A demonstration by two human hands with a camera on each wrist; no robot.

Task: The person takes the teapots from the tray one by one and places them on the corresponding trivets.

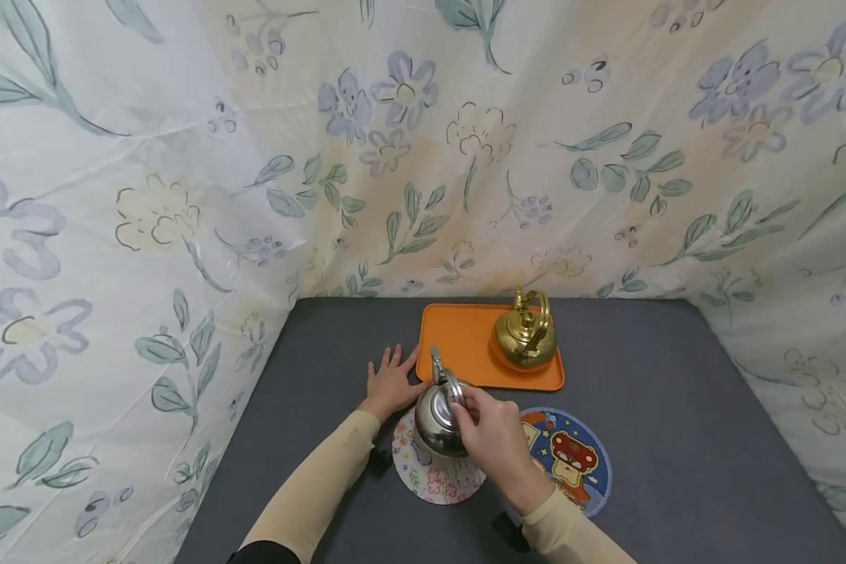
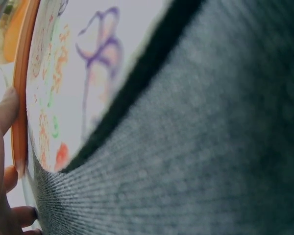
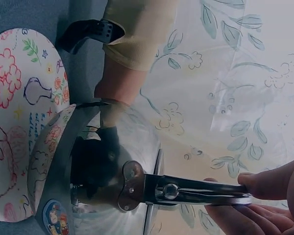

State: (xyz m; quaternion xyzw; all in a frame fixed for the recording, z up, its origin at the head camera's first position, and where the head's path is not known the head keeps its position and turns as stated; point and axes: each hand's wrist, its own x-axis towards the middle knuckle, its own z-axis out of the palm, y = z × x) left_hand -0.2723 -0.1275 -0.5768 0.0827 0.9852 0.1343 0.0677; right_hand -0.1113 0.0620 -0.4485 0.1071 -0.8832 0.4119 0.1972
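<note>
Here, I have the shiny silver metal kettle (image 1: 435,423) on or just above the round white floral mat (image 1: 437,489).
My right hand (image 1: 499,440) pinches its handle (image 3: 201,191); my left hand (image 1: 389,388) spreads loose fingers at the orange rectangular tray (image 1: 458,341). I judge this lifting or placing, calling next for level control.

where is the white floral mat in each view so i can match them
Head: the white floral mat lies below centre, partly hidden by the silver kettle.
Left wrist: upper left, cut off by the top edge.
Right wrist: at the left edge.
Shared landmark: the grey tabletop beside it.
</note>
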